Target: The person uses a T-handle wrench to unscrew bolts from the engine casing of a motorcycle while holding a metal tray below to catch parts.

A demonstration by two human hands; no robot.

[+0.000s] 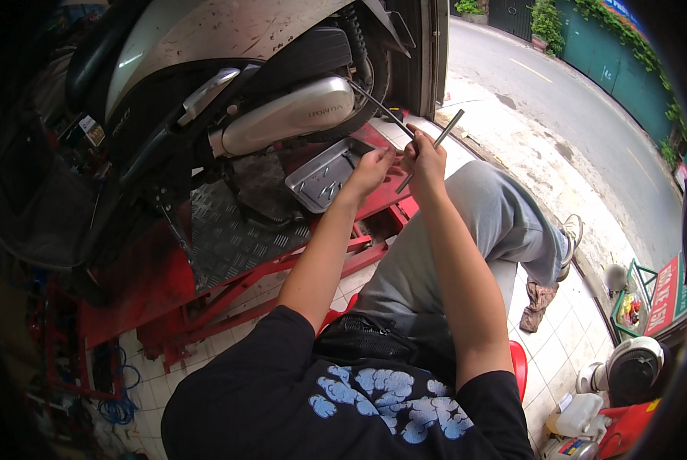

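Note:
My right hand [424, 161] is closed around a T-handle wrench [382, 106], near where its long shaft meets the crossbar. The shaft slants up and left, its far tip at the rear edge of the scooter's silver engine-side cover [290, 115]. My left hand [372, 172] is just beside it, fingers pinched together close to the crossbar; whatever they hold is hidden. Below the cover and left of my left hand, a metal tray [303, 201] holds several small bolts. The scooter [198, 38] stands on a red lift platform [148, 268] with a dark tread plate.
The red lift's frame [282, 268] runs in front of me. My bent leg [466, 222] is beneath my right forearm. A blue hose [121, 391] lies at lower left. A helmet [636, 360] and plastic jugs [577, 414] stand at lower right. The street [558, 100] lies beyond the doorway.

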